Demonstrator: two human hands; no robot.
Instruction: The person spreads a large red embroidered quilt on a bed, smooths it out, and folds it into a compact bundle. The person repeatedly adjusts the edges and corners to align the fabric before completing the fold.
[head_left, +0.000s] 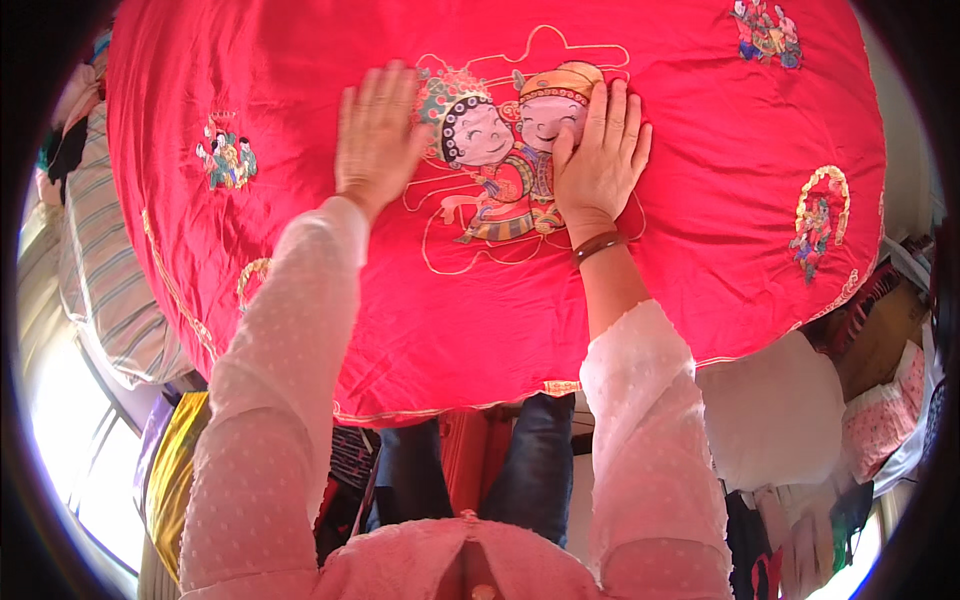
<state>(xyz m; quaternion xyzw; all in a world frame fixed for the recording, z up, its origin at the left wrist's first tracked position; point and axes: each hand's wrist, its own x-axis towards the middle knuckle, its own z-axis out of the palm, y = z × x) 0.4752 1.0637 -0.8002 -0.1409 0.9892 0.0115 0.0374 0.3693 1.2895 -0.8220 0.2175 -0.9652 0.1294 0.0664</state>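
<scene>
A large red satin cover (465, 337) with embroidery spreads before me, wrinkled in places. At its middle is an embroidered cartoon couple (525, 187) in ornate headdresses, outlined by a gold looping line. My left hand (379, 131) lies flat at the left edge of the pair, beside the green headdress, holding nothing. My right hand (602, 154) rests palm down over the right side of the other figure, partly hiding its face and body. A dark bangle (598, 246) circles my right wrist. Smaller embroidered groups of figures (226, 159) sit around the cover.
At the left stand a striped cushion or bundle (112, 262) and yellow shiny fabric (176, 465). To the right are a white padded piece (769, 412), a cardboard piece (874, 352) and pink patterned fabric (885, 420). My legs in jeans (529, 465) are below the cover's near edge.
</scene>
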